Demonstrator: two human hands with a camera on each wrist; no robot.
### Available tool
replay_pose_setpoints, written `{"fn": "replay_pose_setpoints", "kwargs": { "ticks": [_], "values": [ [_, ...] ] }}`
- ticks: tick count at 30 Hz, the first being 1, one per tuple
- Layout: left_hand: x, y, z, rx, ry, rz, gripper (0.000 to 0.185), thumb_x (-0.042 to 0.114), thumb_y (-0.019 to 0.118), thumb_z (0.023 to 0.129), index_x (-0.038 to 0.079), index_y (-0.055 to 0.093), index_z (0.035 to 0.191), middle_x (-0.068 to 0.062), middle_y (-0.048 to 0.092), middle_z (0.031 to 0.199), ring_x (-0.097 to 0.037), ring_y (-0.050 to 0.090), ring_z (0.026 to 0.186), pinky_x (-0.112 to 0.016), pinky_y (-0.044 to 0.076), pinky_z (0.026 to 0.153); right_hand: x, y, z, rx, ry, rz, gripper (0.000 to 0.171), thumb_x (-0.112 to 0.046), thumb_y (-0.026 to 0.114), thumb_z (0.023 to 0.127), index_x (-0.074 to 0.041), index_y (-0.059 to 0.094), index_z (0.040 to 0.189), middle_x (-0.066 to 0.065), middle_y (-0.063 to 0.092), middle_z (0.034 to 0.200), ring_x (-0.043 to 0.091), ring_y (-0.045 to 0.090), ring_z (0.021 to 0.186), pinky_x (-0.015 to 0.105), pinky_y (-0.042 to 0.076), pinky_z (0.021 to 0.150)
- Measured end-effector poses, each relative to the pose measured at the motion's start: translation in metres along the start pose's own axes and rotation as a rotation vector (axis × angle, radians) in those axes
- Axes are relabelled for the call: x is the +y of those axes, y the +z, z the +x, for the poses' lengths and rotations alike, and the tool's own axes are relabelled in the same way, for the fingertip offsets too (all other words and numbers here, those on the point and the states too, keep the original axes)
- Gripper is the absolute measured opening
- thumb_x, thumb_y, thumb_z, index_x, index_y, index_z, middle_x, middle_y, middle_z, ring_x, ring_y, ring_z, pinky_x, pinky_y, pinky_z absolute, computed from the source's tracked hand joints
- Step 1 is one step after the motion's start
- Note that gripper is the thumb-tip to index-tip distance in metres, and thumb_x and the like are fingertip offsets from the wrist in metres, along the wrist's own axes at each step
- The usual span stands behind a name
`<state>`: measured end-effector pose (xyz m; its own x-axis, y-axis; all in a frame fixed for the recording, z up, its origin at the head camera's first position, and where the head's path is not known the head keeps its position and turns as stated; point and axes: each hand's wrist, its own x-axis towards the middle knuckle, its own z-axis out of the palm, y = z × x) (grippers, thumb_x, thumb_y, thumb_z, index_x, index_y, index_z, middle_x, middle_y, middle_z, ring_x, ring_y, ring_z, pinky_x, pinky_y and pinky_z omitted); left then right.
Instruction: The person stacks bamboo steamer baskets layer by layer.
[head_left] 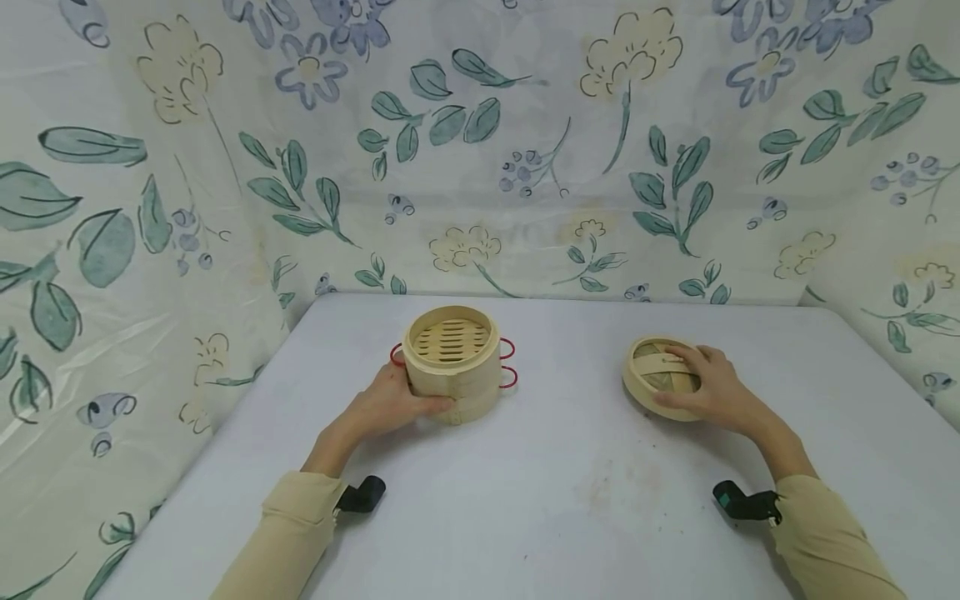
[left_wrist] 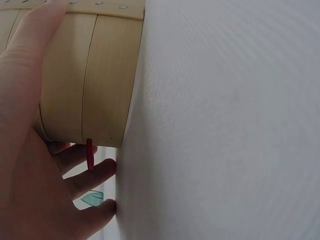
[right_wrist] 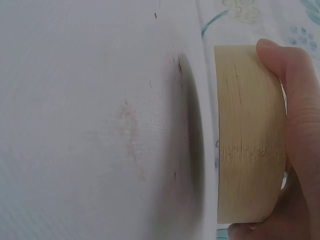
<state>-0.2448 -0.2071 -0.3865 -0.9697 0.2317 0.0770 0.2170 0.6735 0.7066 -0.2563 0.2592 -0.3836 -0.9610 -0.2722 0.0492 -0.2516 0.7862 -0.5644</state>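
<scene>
A two-tier bamboo steamer basket (head_left: 451, 358) with no lid stands on the pale grey table (head_left: 570, 500), left of centre. Its slatted floor shows, and red wire handles (head_left: 509, 363) stick out at both sides. My left hand (head_left: 397, 398) grips its near left wall, thumb along the front; the left wrist view shows that wall (left_wrist: 85, 75) against my palm (left_wrist: 30, 175). To the right, my right hand (head_left: 697, 382) holds the round woven bamboo lid (head_left: 660, 373) from above. The right wrist view shows the lid's rim (right_wrist: 247, 135) a little off the table, with a shadow beneath.
Floral plastic sheeting (head_left: 525, 167) hangs as walls behind and on both sides of the table. Faint brownish stains (head_left: 622, 483) mark the tabletop near the front. Black wrist camera mounts (head_left: 362, 495) sit on both sleeves.
</scene>
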Motion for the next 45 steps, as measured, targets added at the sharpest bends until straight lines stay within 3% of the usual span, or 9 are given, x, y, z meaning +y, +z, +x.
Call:
{"fn": "replay_pose_setpoints", "kwargs": {
  "ticks": [18, 32, 45],
  "values": [
    [0.000, -0.001, -0.002, 0.000, -0.011, 0.033, 0.092, 0.050, 0.083, 0.075, 0.019, 0.034, 0.146, -0.007, 0.055, 0.139, -0.026, 0.050, 0.130, -0.055, 0.039, 0.107, -0.013, 0.006, 0.006, -0.015, -0.012, 0.012, 0.088, -0.047, 0.073, 0.085, -0.005, 0.033, 0.150, 0.041, 0.014, 0.148, 0.059, 0.021, 0.133, 0.073, 0.033, 0.096],
    [-0.001, 0.003, 0.000, -0.002, -0.004, 0.003, 0.096, 0.050, 0.084, 0.073, 0.021, 0.032, 0.148, -0.006, 0.052, 0.141, -0.026, 0.049, 0.131, -0.054, 0.038, 0.108, -0.021, 0.008, 0.012, -0.005, -0.025, -0.019, 0.088, -0.049, 0.073, 0.084, -0.007, 0.034, 0.151, 0.040, 0.016, 0.149, 0.058, 0.021, 0.135, 0.073, 0.034, 0.097],
    [0.000, -0.001, 0.000, -0.001, -0.008, 0.023, 0.093, 0.052, 0.083, 0.074, 0.019, 0.035, 0.146, -0.008, 0.054, 0.139, -0.027, 0.051, 0.129, -0.056, 0.040, 0.106, -0.048, 0.013, 0.028, -0.027, -0.040, -0.029, 0.089, -0.054, 0.072, 0.083, -0.012, 0.035, 0.152, 0.037, 0.013, 0.153, 0.057, 0.015, 0.140, 0.075, 0.031, 0.100]
  ]
}}
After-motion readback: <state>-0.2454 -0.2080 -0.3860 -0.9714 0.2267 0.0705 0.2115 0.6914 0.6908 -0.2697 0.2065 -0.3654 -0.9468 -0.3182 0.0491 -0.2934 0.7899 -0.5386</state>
